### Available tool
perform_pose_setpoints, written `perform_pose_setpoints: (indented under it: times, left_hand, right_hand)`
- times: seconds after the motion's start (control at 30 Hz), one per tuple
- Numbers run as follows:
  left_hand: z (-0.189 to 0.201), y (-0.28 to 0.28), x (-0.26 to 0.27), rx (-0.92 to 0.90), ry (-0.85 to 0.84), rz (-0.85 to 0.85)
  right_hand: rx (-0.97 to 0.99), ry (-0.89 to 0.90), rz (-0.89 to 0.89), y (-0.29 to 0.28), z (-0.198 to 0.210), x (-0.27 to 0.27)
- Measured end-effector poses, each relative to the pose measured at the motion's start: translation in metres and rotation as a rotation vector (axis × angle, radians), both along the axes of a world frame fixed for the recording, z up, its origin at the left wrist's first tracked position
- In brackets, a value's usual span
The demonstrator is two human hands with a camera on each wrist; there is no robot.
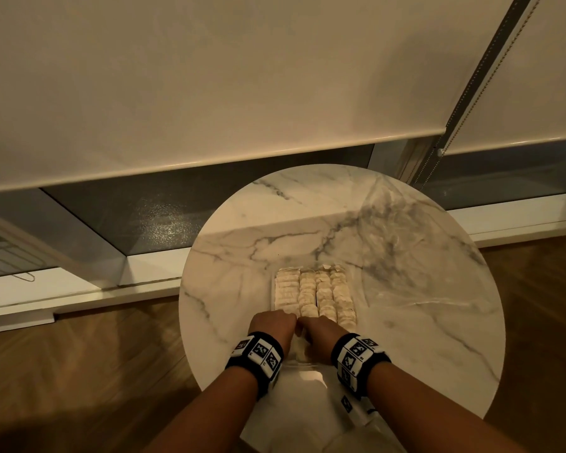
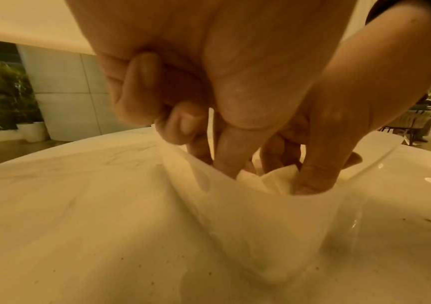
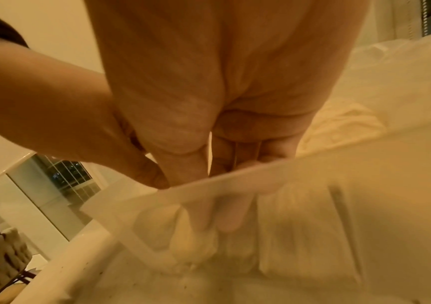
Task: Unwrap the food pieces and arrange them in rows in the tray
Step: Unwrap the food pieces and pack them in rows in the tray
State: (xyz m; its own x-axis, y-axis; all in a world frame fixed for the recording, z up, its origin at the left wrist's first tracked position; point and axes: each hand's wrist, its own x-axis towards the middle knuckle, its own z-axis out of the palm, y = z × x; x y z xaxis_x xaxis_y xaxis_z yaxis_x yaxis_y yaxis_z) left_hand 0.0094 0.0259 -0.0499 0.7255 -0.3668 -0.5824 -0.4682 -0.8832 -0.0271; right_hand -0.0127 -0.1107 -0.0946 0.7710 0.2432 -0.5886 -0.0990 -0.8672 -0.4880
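Food piece (image 2: 269,179) is sitting at the tray's (image 1: 273,291) near end, its rows running away; left hand (image 1: 273,326) and right hand (image 1: 319,335) are both pinching it.

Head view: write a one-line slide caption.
Both hands, left and right, meet at the near end of a clear tray holding rows of pale food pieces on a marble table.

Head looks down; wrists closely share tray (image 1: 276,291).

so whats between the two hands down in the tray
A pale food piece. In the left wrist view, fingertips of the left hand and right hand meet on it inside the clear tray.
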Motion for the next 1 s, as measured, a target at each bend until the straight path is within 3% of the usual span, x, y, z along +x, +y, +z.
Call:
perform_pose_setpoints:
  times: [0.33, 0.57, 0.73, 1.0]
  left_hand:
    - [0.001, 0.019, -0.013, -0.170, -0.106, 0.148]
    - [-0.011, 0.025, -0.048, -0.132, -0.088, -0.056]
    - [-0.022, 0.025, -0.057, -0.124, -0.036, -0.037]
    - [-0.022, 0.025, -0.058, -0.128, -0.017, -0.009]
  right_hand:
    - [-0.002, 0.029, -0.025, -0.002, -0.004, 0.000]
    - [-0.031, -0.076, -0.068, -0.004, 0.001, 0.008]
    - [-0.032, -0.138, -0.103, -0.009, 0.006, 0.016]
    - [-0.019, -0.086, -0.124, -0.014, 0.003, 0.012]
